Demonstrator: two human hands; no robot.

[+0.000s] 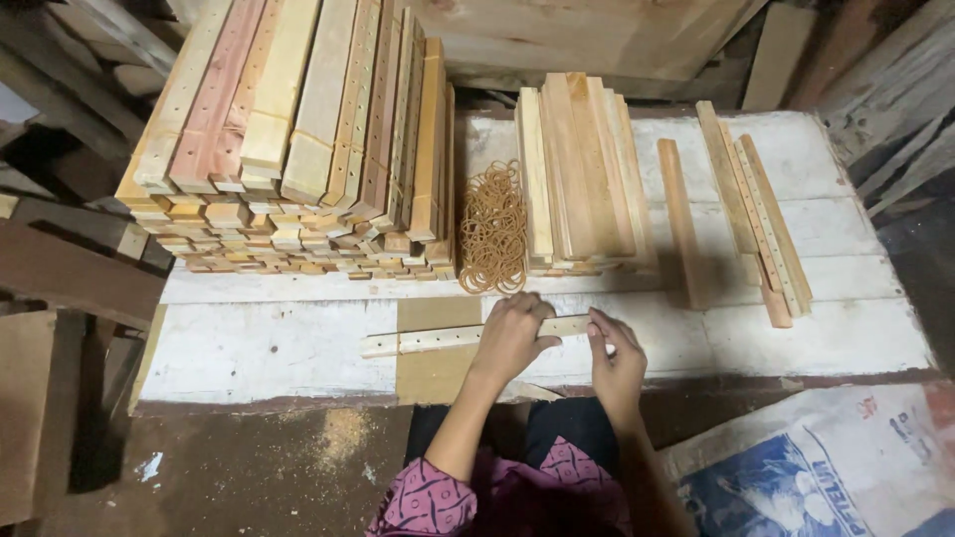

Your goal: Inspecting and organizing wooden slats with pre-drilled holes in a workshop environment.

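Here, a thin wooden slat with a row of small holes lies flat and crosswise on the white-painted worktop, near its front edge. The left hand rests on top of the slat, fingers curled down over it and pressing on it. The right hand sits at the slat's right end, at 3 o'clock from the left hand, fingertips closed on that end.

At 12 o'clock from the hands lies a loose heap of tan rubber bands. At 11 o'clock stands a tall stack of drilled slats; at 1 o'clock, a smaller bundle of plain slats. At 2 o'clock, a few single slats lie apart. A printed sack lies at 4 o'clock.
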